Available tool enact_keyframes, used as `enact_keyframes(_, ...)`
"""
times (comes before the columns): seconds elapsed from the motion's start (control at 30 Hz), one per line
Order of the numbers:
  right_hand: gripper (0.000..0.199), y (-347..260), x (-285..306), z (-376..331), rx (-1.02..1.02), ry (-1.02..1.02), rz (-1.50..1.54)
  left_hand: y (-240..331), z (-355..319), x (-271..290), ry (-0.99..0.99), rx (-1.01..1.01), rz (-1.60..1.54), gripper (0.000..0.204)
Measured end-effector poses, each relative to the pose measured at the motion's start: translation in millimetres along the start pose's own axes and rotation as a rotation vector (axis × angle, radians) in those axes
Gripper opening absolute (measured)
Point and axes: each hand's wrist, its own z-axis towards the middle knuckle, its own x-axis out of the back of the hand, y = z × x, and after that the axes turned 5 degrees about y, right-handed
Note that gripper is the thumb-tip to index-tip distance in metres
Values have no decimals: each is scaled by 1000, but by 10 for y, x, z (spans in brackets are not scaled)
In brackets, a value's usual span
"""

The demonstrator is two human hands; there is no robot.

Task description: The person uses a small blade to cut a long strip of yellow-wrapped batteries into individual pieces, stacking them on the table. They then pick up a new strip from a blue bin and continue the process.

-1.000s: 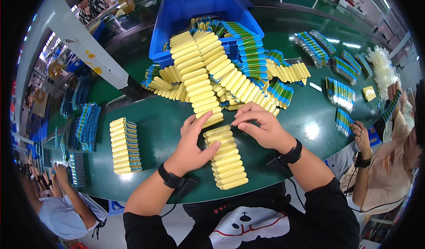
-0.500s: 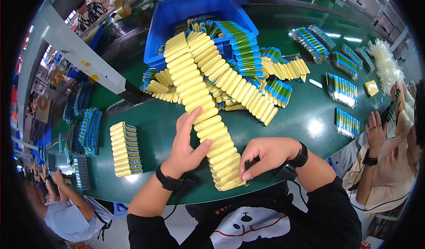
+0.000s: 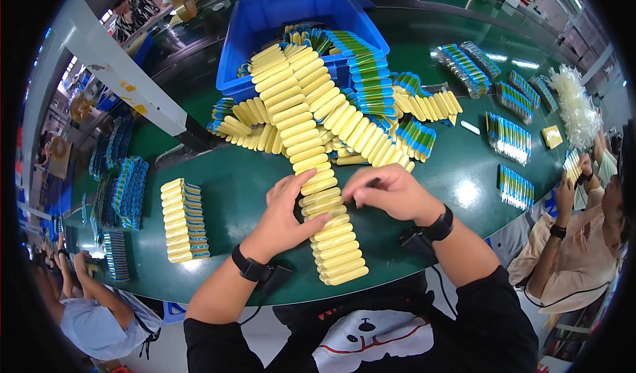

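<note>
A long strip of joined yellow, round-ended packets [image 3: 301, 118] runs from the blue bin down to the table's near edge, where its end lies folded in layers. My left hand [image 3: 281, 207] grips its left side, thumb on top of the packets and fingertips a little farther up. Beside the strip's right edge, my right hand [image 3: 391, 191] is closed around a small dark tool [image 3: 372, 183], mostly hidden by the fingers. A second yellow strip [image 3: 358, 128] slants down to the right over a heap of yellow and blue-green strips.
Behind the heap stands the blue bin [image 3: 232, 48]. A folded yellow stack [image 3: 177, 220] lies at left, with blue bundles [image 3: 130, 191] beyond. Several bagged bundles [image 3: 509, 138] and clear plastic bags [image 3: 576, 105] lie at right. A metal post [image 3: 126, 75] rises at left; co-workers sit both sides.
My right hand has moved up and away from the strip's near end to its middle. The left hand has shifted slightly right along with the strip. The co-worker's hands at right have moved.
</note>
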Motion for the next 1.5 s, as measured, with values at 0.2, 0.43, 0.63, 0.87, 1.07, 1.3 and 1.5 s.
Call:
enact_keyframes(0.2,18,130,-277,147,322,46,-548,-19,-10,-11,11,-28,-7,81)
enact_keyframes(0.43,14,74,-145,84,347,93,-685,-6,-16,-6,6,-12,-12,82)
enact_keyframes(0.63,16,37,-70,37,310,155,-532,-42,-8,-23,9,-25,-27,84)
enact_keyframes(0.87,17,158,-258,157,285,31,-623,-71,-1,-53,11,-51,-12,87)
enact_keyframes(1.07,15,126,-93,93,331,80,-656,-43,-5,-29,12,-37,-15,88)
enact_keyframes(1.3,11,51,-77,14,311,149,-279,5,-39,43,20,-186,-28,89)
enact_keyframes(1.5,14,-53,-44,-84,-4,-128,-65,232,-173,37,-149,-421,38,88)
